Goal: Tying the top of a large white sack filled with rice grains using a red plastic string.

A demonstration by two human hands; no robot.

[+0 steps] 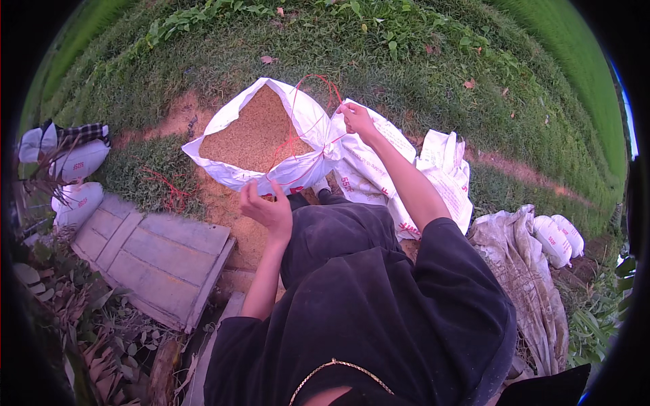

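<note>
Grass [379,40] spreads beyond the open sack [230,174], and a person in dark clothes stands at its near side. To the right of the open sack, flat white sacks [371,166] lie overlapping; a grey panel [156,247] lies nearer and to its left, and a dirty tarp [520,264] is bunched well to its right. Plump full sacks [80,162] sit well apart from it on both sides.

The open sack is white, with some red print on its near wall. Its mouth gapes upward, longest roughly from left to right, with peaked corners at the left and far edges and gathered folds at the right. Tan, fine-grained grain [250,135] fills the mouth to near the rim.

The hands flank that long mouth: the left hand [267,208] is nearer the open sack, at its near rim, which lies just ahead of the fingers; the right hand [357,122] is raised beside its gathered right end, so the mouth lies to its left. The right hand pinches the thin red cord [292,143], which loops across the mouth toward the near rim. The left hand is half curled; whether it grips the cord cannot be told.
</note>
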